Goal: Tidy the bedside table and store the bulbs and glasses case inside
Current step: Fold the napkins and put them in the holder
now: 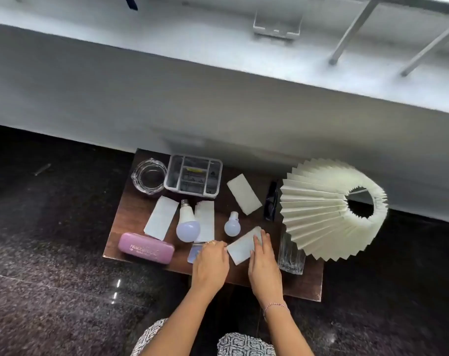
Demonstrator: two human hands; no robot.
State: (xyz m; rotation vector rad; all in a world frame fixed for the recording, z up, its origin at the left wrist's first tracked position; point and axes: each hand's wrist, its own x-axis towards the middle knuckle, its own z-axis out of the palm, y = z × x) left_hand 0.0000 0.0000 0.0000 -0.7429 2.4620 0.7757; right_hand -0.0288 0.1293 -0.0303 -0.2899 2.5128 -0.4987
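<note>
On the dark wooden bedside table (133, 214) lie a large white bulb (187, 223) and a small white bulb (232, 224). A pink glasses case (146, 248) sits closed at the front left corner. My left hand (210, 263) rests near the front edge, fingers curled over a small bluish object (194, 253); whether it grips the object I cannot tell. My right hand (263, 263) lies with straight fingers on a white paper card (244, 249).
Other white cards (161, 220) (244, 194) (205, 222) lie about. A glass ashtray (149, 176) and a grey compartment organiser (193, 175) stand at the back. Black glasses (271, 201), a pleated lamp shade (328, 211) and a ribbed glass (291, 255) fill the right side.
</note>
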